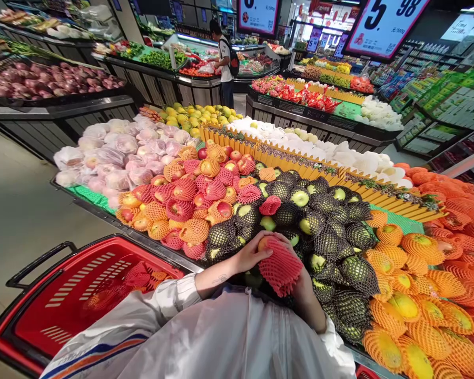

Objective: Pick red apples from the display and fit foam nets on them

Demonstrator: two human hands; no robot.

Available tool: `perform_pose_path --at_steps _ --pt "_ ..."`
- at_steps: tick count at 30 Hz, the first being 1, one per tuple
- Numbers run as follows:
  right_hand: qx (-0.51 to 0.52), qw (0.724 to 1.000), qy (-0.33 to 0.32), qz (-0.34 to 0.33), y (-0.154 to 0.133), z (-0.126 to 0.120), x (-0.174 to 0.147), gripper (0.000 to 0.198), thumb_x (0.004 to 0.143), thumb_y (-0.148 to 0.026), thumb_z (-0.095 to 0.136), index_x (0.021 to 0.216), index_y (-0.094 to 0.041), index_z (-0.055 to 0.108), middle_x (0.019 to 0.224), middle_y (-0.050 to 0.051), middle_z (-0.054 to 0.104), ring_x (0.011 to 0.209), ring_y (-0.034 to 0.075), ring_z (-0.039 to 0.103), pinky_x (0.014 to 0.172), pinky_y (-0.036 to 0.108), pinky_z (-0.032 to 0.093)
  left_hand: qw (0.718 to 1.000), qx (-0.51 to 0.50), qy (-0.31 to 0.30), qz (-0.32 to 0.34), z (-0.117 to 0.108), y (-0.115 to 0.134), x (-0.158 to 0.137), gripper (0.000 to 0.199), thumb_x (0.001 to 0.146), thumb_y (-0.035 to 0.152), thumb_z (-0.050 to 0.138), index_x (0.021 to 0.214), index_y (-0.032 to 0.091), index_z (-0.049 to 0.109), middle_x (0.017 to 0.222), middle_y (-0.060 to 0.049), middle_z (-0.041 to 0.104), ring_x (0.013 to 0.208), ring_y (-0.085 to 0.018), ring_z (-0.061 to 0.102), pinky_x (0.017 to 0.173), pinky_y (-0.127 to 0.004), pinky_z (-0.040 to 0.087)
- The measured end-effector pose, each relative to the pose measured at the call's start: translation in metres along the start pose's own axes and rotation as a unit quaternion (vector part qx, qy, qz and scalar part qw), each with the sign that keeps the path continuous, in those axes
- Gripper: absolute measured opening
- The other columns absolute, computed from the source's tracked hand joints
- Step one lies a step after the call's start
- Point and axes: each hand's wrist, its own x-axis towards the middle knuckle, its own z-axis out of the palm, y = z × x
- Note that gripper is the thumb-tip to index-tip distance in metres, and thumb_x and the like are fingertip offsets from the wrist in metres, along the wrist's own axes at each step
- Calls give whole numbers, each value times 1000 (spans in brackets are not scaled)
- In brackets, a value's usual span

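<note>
An apple in a red foam net [279,267] is held in front of my body, over the near edge of the fruit display. My left hand [249,256] is closed around its upper left side, with the thumb on the net. Around its right side wraps my right hand [302,284], its fingers partly hidden behind the fruit. A bit of bare apple skin shows at the top. Beyond my hands lie green apples in black nets [332,231]. Apples in red and orange nets [181,205] are heaped to the left.
A red shopping basket [35,295] with netted fruit inside stands at my left. Orange-netted fruit [430,310] fills the display's right side; bagged pale fruit [114,152] lies far left. A yellow picket divider [300,163] crosses behind. A person [226,63] stands at another stall.
</note>
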Motion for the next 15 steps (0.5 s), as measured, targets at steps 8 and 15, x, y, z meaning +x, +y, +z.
perform_pose_path --at_steps 8,15 --pt "48 995 91 -7 -18 4 -13 17 88 -42 82 91 -27 74 123 3 65 122 22 58 111 34 41 996 -78 44 6 -2 -1 -5 65 82 64 79 123 17 63 122 -11 67 118 -28 60 106 -36 44" --pt "179 967 167 78 -2 10 -19 28 85 -49 85 94 -27 70 80 -4 64 69 12 56 67 23 47 940 -324 37 -97 0 -17 -12 62 77 65 74 113 15 72 96 -8 75 90 -25 71 82 -34 54"
